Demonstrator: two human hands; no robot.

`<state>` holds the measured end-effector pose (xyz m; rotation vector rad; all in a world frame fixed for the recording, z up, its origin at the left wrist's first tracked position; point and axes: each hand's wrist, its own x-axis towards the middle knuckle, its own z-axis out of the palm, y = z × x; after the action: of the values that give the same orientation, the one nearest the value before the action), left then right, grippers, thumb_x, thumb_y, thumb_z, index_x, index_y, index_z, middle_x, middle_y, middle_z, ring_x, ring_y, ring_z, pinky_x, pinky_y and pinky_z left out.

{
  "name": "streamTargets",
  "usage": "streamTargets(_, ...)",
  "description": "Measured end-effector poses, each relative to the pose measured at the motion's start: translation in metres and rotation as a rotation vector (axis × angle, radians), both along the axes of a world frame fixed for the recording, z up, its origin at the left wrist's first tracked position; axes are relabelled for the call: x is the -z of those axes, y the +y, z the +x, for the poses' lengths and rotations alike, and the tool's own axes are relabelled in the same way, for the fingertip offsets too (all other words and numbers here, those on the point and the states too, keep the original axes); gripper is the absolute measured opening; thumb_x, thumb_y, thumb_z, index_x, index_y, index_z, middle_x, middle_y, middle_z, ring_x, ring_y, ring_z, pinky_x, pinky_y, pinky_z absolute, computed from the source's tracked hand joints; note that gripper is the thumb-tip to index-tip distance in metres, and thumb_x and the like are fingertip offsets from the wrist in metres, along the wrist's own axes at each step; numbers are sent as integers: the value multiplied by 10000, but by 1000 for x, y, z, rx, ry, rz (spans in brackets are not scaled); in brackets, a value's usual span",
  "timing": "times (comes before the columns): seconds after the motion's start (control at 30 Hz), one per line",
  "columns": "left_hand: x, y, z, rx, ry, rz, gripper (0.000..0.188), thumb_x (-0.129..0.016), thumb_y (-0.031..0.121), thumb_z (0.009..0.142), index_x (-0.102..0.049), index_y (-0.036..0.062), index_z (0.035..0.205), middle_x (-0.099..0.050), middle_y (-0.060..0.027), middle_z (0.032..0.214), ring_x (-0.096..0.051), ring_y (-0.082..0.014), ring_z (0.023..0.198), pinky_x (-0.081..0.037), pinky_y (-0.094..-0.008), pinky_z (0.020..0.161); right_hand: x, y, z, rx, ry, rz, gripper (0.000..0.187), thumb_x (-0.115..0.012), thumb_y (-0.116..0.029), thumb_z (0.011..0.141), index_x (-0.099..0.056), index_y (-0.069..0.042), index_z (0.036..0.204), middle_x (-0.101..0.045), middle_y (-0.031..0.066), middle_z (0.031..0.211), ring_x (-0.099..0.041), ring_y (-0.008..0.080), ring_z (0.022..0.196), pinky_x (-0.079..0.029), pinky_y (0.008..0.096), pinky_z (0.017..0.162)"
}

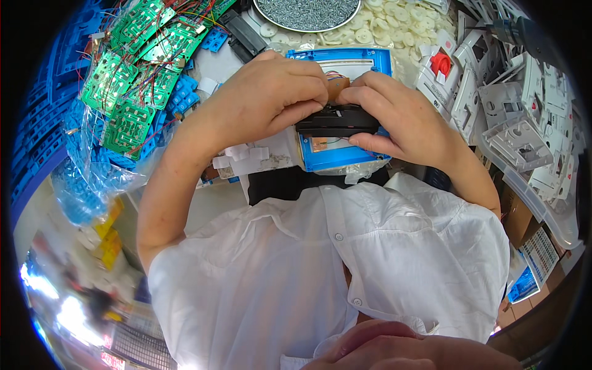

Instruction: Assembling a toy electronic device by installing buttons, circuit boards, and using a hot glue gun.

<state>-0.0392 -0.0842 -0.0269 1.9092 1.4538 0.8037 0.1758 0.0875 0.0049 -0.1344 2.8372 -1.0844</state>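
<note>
A black elongated plastic part (338, 123) lies between my hands, over a blue rectangular plastic frame (382, 61). My left hand (277, 89) is closed at the part's upper left, its thumb on the black edge and its fingers curled together. On the other side my right hand (407, 117) grips the right end, thumb below and fingers above. A small brown board (337, 87) with thin coloured wires stands up between my fingertips, just beyond the black part. My fingers partly hide where board and part meet.
Green circuit boards (111, 80) with red wires are heaped at left over blue plastic pieces (184, 95). At the back are a round tray of small screws (308, 15) and cream plastic discs (388, 21). White housings (515, 123) fill a clear bin at right.
</note>
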Motion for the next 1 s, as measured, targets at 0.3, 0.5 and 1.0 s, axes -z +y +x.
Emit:
streamTargets(0.3,-6,9,-4,60,-13,-41,110,-702,99,858,-617,76,925,-627,-50,939,-619,-270,887,-435,-392,794,1,0,2,0,-5,21,480,-755,-270,863,-539,-126,1267,-582,102,1138,-602,334,1078,-545,431,826)
streamTargets(0.5,-3,5,3,-20,-1,127,172,-734,22,802,-623,44,932,-648,-79,975,-639,-309,872,-494,-404,733,1,-1,2,5,0,27,472,-755,-271,868,-541,-126,1263,-579,101,1119,-602,332,1072,-543,433,821)
streamTargets(1.0,-8,10,7,11,-86,50,157,-725,-27,796,-631,17,914,-637,-98,1034,-657,-309,897,-529,-379,750,1,-2,2,31,10,0,515,-772,-248,847,-543,-121,1290,-599,92,1127,-613,324,1068,-546,425,827)
